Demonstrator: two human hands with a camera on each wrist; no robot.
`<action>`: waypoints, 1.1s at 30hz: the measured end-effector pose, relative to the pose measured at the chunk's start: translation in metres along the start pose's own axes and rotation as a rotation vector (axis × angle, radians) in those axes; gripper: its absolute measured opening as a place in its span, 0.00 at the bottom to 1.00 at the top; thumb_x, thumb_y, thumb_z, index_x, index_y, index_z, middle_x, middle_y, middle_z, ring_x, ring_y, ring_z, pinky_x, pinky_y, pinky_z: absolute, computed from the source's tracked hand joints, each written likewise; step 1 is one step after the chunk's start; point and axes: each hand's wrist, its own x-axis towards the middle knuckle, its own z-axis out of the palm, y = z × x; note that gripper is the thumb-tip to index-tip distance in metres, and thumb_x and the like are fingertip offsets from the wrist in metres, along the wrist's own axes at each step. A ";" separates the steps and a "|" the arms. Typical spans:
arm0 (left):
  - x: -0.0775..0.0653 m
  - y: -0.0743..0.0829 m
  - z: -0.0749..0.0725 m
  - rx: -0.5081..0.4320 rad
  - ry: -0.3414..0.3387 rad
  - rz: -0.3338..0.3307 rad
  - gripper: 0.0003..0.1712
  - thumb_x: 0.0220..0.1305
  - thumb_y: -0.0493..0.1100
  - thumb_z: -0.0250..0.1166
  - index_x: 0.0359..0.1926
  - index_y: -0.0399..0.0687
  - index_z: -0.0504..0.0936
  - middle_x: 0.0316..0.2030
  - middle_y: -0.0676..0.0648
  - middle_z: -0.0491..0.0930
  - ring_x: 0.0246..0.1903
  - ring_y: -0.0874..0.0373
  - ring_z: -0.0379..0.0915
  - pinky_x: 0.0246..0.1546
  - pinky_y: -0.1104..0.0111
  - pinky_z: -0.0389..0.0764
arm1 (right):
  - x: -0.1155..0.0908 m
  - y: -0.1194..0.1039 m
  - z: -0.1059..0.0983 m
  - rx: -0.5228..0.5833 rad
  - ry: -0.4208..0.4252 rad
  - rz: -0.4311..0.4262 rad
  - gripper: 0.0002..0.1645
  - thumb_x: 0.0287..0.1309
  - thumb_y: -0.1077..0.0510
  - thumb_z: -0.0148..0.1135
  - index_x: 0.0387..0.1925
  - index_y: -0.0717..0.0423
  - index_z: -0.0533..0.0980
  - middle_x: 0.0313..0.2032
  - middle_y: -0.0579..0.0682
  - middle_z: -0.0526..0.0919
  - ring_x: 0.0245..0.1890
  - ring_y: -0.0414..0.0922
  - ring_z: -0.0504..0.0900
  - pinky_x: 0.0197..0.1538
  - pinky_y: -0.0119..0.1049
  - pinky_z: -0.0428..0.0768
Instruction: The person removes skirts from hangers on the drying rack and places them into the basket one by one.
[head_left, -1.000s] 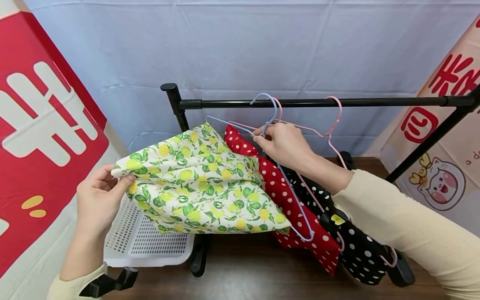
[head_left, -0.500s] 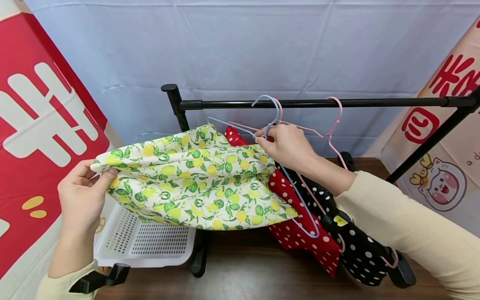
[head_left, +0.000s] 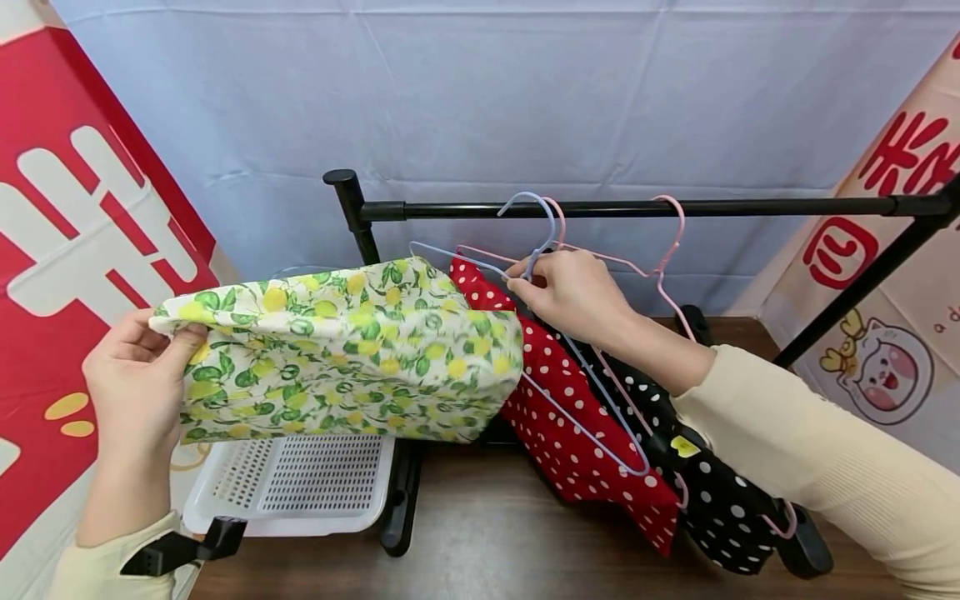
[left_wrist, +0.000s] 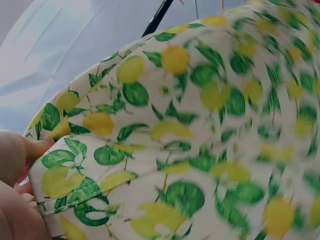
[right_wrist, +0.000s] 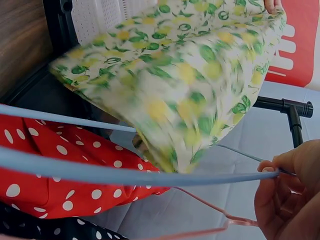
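Observation:
A white cloth printed with lemons and green leaves (head_left: 337, 358) stretches across the head view, its far end blurred. At its left edge my left hand (head_left: 138, 375) pinches it between thumb and fingers; the left wrist view shows a stitched hem (left_wrist: 75, 195) by those fingers. My right hand (head_left: 577, 292) grips a light blue hanger (head_left: 553, 223) just under its hook, which stands at the rack's bar. One arm of that hanger runs behind the cloth. Its lower bar slants in front of a red polka-dot cloth (head_left: 555, 400).
A black rack rail (head_left: 750, 207) crosses the view, with pink hangers (head_left: 671, 242) on it. Black polka-dot cloth (head_left: 731, 500) hangs at the right. Below the lemon cloth sits a white perforated basket (head_left: 285, 527) on the brown tabletop (head_left: 480, 542).
My left hand has moved left, drawing the lemon cloth away from the blue hanger, so more of the red cloth and the hanger's lower bar shows. The right hand has barely moved.

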 end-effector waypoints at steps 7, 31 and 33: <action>0.009 0.000 -0.001 -0.114 0.042 0.032 0.21 0.43 0.37 0.74 0.40 0.34 0.80 0.34 0.45 0.82 0.28 0.58 0.80 0.28 0.76 0.80 | 0.003 0.000 -0.001 0.003 0.028 -0.015 0.17 0.59 0.53 0.57 0.17 0.51 0.81 0.14 0.46 0.77 0.07 0.41 0.57 0.15 0.30 0.51; 0.046 -0.029 -0.037 -0.210 0.175 -0.095 0.22 0.42 0.36 0.74 0.42 0.38 0.80 0.40 0.46 0.81 0.36 0.59 0.78 0.31 0.76 0.79 | 0.005 -0.009 -0.021 -0.012 0.029 0.013 0.16 0.59 0.53 0.57 0.21 0.53 0.83 0.33 0.44 0.86 0.08 0.41 0.58 0.14 0.30 0.52; 0.048 -0.031 -0.039 -0.195 0.183 -0.099 0.22 0.41 0.37 0.74 0.41 0.39 0.80 0.40 0.46 0.81 0.36 0.60 0.77 0.31 0.77 0.79 | 0.005 -0.010 -0.023 -0.013 0.027 0.022 0.16 0.58 0.52 0.57 0.19 0.51 0.82 0.36 0.42 0.86 0.09 0.40 0.58 0.15 0.31 0.54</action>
